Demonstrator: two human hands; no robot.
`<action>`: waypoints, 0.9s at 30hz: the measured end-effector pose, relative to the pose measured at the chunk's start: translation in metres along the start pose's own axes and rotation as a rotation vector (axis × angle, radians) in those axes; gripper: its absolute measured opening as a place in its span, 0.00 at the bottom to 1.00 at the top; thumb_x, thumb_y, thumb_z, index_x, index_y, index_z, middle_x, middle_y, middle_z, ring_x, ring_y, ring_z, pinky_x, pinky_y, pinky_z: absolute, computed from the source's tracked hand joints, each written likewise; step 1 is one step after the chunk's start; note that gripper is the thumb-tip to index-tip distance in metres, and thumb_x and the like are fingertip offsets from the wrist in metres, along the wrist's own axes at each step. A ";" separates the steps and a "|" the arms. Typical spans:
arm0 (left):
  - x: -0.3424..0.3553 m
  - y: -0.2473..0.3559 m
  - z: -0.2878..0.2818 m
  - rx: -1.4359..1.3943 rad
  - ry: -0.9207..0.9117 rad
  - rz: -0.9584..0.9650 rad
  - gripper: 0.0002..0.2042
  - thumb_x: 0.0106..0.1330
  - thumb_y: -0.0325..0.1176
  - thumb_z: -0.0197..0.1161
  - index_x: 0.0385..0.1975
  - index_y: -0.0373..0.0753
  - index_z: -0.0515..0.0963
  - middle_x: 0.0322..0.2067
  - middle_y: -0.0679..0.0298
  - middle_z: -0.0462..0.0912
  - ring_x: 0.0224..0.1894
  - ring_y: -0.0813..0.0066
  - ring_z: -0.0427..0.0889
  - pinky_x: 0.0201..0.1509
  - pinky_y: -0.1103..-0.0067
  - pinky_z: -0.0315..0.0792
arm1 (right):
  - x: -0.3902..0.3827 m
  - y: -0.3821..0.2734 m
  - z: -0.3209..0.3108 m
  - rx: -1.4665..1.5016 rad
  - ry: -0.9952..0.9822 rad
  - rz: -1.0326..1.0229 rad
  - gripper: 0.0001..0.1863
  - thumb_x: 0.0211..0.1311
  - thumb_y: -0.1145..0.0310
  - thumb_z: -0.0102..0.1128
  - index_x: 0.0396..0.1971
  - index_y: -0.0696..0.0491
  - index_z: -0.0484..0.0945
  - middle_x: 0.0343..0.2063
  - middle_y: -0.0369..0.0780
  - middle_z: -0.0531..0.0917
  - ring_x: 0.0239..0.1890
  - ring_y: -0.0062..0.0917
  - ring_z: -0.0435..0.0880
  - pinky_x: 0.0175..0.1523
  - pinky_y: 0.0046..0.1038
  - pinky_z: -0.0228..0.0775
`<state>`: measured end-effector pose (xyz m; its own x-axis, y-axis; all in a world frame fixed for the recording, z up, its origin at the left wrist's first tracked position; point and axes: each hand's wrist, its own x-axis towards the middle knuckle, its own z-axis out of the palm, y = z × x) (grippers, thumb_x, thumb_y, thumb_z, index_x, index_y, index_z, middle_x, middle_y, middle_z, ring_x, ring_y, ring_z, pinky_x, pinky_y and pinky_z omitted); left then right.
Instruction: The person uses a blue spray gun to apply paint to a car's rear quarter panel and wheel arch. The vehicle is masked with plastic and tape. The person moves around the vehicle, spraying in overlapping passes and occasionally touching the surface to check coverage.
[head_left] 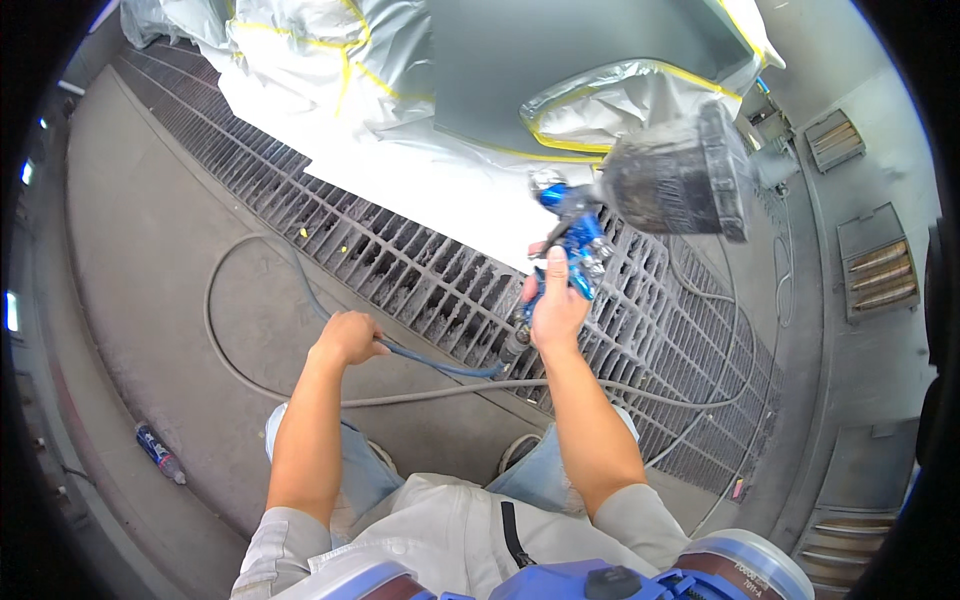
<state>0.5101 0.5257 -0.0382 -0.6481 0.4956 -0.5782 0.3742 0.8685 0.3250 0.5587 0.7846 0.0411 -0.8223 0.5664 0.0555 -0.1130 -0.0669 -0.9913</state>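
My right hand (555, 305) grips a blue spray gun (572, 240) with a dark, smudged cup (670, 175) on top, raised at the right of centre. A blue-grey air hose (440, 365) runs from the fitting under the gun's handle to my left hand (350, 338), whose fingers are wrapped round it, left of and below the gun. Behind the gun is a grey panel (540, 70) framed by crumpled plastic masking (290, 50) with yellow tape and white paper (395, 175). The gun and cup hide part of the masked edge.
A metal floor grating (410, 280) crosses under the masked work. A grey hose (410, 397) loops over it and the concrete floor (170, 280). A plastic bottle (158, 452) lies at left. Wall fixtures with slatted openings (876, 270) are at right. A respirator (555, 580) shows at the lower edge.
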 end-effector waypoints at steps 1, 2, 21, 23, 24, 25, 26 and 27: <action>0.002 -0.004 0.001 -0.027 0.025 -0.004 0.15 0.51 0.45 0.66 0.33 0.43 0.82 0.34 0.60 0.82 0.43 0.62 0.78 0.48 0.70 0.67 | 0.001 -0.001 0.005 -0.063 0.117 -0.022 0.14 0.67 0.61 0.46 0.29 0.56 0.74 0.17 0.34 0.73 0.12 0.14 0.66 0.17 0.18 0.58; 0.003 -0.007 0.003 -0.055 0.048 -0.009 0.14 0.51 0.45 0.66 0.33 0.43 0.82 0.35 0.60 0.82 0.43 0.62 0.78 0.48 0.70 0.67 | 0.004 -0.002 0.009 -0.122 0.167 -0.027 0.15 0.67 0.61 0.47 0.29 0.56 0.74 0.16 0.33 0.72 0.12 0.14 0.66 0.17 0.18 0.57; 0.020 -0.023 0.002 -0.395 0.206 0.286 0.16 0.51 0.42 0.67 0.33 0.37 0.81 0.29 0.52 0.81 0.33 0.56 0.80 0.37 0.70 0.72 | 0.009 -0.080 0.012 -0.027 0.321 -0.082 0.14 0.65 0.58 0.50 0.36 0.55 0.72 0.29 0.38 0.78 0.14 0.16 0.68 0.17 0.19 0.61; 0.021 -0.013 -0.003 -0.346 0.222 0.302 0.16 0.51 0.42 0.68 0.34 0.36 0.80 0.29 0.52 0.81 0.33 0.56 0.80 0.37 0.70 0.72 | 0.001 -0.087 0.004 0.002 0.427 -0.134 0.14 0.66 0.60 0.49 0.34 0.57 0.73 0.28 0.38 0.79 0.12 0.17 0.67 0.16 0.20 0.60; 0.019 -0.006 -0.006 -0.366 0.244 0.348 0.16 0.51 0.41 0.68 0.33 0.36 0.80 0.29 0.52 0.81 0.33 0.57 0.80 0.37 0.70 0.72 | -0.001 -0.094 -0.002 0.009 0.356 -0.124 0.14 0.65 0.59 0.49 0.37 0.56 0.72 0.30 0.39 0.79 0.13 0.17 0.67 0.17 0.20 0.61; 0.014 0.000 -0.009 -0.377 0.253 0.376 0.16 0.51 0.41 0.68 0.33 0.35 0.80 0.29 0.51 0.81 0.32 0.57 0.80 0.36 0.70 0.72 | -0.002 -0.102 -0.008 0.024 0.288 -0.114 0.15 0.65 0.58 0.49 0.40 0.55 0.72 0.32 0.40 0.79 0.15 0.17 0.67 0.18 0.21 0.62; 0.007 0.006 -0.012 -0.381 0.261 0.400 0.16 0.51 0.40 0.68 0.33 0.35 0.80 0.29 0.51 0.81 0.32 0.57 0.80 0.36 0.70 0.72 | -0.001 -0.112 -0.016 0.096 0.179 -0.073 0.17 0.65 0.57 0.49 0.43 0.55 0.71 0.33 0.40 0.79 0.15 0.18 0.67 0.20 0.21 0.62; 0.001 0.013 -0.016 -0.418 0.256 0.435 0.15 0.51 0.39 0.68 0.33 0.35 0.80 0.28 0.52 0.81 0.31 0.57 0.80 0.35 0.71 0.72 | 0.003 -0.124 -0.025 0.155 0.083 -0.007 0.19 0.65 0.54 0.48 0.44 0.55 0.70 0.34 0.40 0.78 0.16 0.18 0.66 0.21 0.22 0.61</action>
<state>0.5037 0.5373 -0.0227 -0.6525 0.7430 -0.1488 0.3818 0.4920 0.7824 0.5841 0.8154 0.1609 -0.7730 0.6328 0.0458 -0.2083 -0.1849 -0.9604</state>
